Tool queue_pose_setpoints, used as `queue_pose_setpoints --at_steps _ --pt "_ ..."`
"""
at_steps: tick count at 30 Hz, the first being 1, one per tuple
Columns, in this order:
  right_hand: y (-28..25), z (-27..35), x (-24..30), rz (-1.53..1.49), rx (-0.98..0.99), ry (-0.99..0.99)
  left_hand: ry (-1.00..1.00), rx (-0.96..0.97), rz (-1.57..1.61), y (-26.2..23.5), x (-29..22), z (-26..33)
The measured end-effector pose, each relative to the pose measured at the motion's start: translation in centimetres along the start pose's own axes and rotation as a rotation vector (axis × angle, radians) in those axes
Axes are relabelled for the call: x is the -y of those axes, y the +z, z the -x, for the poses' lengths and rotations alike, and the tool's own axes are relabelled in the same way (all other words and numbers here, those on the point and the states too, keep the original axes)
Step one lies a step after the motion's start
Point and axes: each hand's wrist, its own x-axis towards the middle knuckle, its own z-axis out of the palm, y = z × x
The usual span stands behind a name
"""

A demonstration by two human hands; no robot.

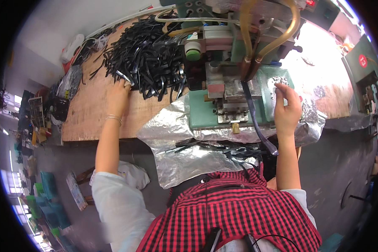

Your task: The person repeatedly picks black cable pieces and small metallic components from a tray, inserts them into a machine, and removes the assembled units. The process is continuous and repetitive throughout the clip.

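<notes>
My left hand reaches to the near left edge of a heap of black strips, its fingers closed on a strip with a shiny end. Over a green tray of small metal bits, my right hand has thumb and forefinger drawn together. Whatever lies between those fingertips is too small to make out. Between my hands stands a green-based press with two copper-coloured prongs. One dark strap runs from under the prongs and droops over the front edge toward me.
Silver foil covers the table's front edge and sags toward my lap, with more black strips lying on it. Yellowish hoses loop above the press. Another green machine stands at the far right. A wooden stool is below left.
</notes>
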Motion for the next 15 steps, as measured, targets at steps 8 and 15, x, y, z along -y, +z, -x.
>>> queue_pose_setpoints --at_steps 8,15 --pt "-5.8 4.5 -5.6 0.154 -0.116 -0.005 -0.260 -0.439 0.525 3.9 -1.4 2.3" --pt "-6.7 6.1 -3.8 0.108 -0.141 0.049 -0.752 -0.843 1.653 -2.7 -10.5 -1.0"
